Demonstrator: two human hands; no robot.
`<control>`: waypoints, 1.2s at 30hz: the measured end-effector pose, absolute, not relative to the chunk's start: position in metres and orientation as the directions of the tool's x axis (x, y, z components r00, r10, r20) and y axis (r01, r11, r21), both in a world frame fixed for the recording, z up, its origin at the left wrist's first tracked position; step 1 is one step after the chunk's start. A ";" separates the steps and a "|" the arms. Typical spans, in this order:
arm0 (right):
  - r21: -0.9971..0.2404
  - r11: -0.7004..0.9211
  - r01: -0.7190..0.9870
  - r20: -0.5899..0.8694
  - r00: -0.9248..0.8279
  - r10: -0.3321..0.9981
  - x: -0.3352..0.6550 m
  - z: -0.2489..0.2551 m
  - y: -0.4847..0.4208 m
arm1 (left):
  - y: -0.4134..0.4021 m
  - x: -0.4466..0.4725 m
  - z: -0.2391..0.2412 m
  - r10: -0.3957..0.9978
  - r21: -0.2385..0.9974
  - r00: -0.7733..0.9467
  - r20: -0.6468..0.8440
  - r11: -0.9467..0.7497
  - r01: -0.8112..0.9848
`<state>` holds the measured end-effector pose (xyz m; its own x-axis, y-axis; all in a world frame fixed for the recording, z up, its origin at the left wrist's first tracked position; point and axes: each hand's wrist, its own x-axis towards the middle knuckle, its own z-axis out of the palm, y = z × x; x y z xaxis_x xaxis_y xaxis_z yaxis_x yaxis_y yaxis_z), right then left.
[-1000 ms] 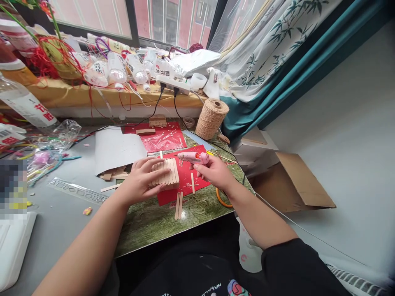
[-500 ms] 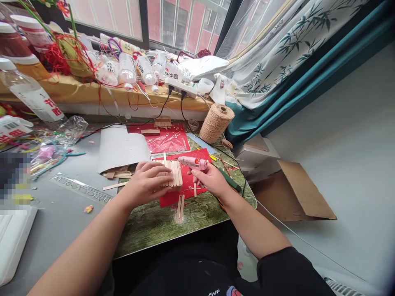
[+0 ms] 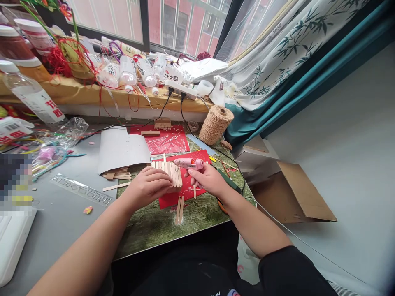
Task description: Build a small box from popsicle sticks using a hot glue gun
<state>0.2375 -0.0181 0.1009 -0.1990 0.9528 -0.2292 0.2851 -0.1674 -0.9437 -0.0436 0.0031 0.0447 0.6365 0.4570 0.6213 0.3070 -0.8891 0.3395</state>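
Gluing, seemingly: right hand (image 3: 206,176) fingers clamped round the glue gun (image 3: 190,164), stick box (image 3: 176,173) at its nine o'clock — left hand (image 3: 152,183) fingers together against the box, grip unclear. Next likely needs steady aim.

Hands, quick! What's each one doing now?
Left hand: on the popsicle-stick block; can't tell if its grip's closed.
Right hand: closed, holding the pink hot glue gun.
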 end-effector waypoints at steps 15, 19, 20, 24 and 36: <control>-0.920 -0.156 0.360 -0.229 -0.170 0.958 0.235 0.098 -0.010 | -0.002 -0.037 0.053 0.444 0.397 0.672 0.592 -0.887 0.236; -0.915 -0.142 0.378 -0.219 -0.170 0.961 0.235 0.099 -0.009 | -0.002 -0.037 0.052 0.440 0.410 0.676 0.591 -0.886 0.218; -0.918 -0.141 0.371 -0.219 -0.177 0.959 0.235 0.099 -0.009 | -0.001 -0.037 0.051 0.436 0.410 0.675 0.595 -0.887 0.212; -0.914 -0.164 0.371 -0.243 -0.179 0.953 0.235 0.101 -0.009 | -0.001 -0.036 0.052 0.435 0.428 0.651 0.622 -0.885 0.182; -0.911 -0.139 0.388 -0.217 -0.164 0.962 0.235 0.099 -0.011 | -0.009 -0.037 0.045 0.449 0.415 0.449 0.773 -0.892 0.177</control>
<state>0.2346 -0.0109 0.0994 -0.1644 0.9623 -0.2167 0.3882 -0.1388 -0.9110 -0.0373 -0.0086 0.0448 0.4489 0.4487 0.7727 0.1769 -0.8923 0.4154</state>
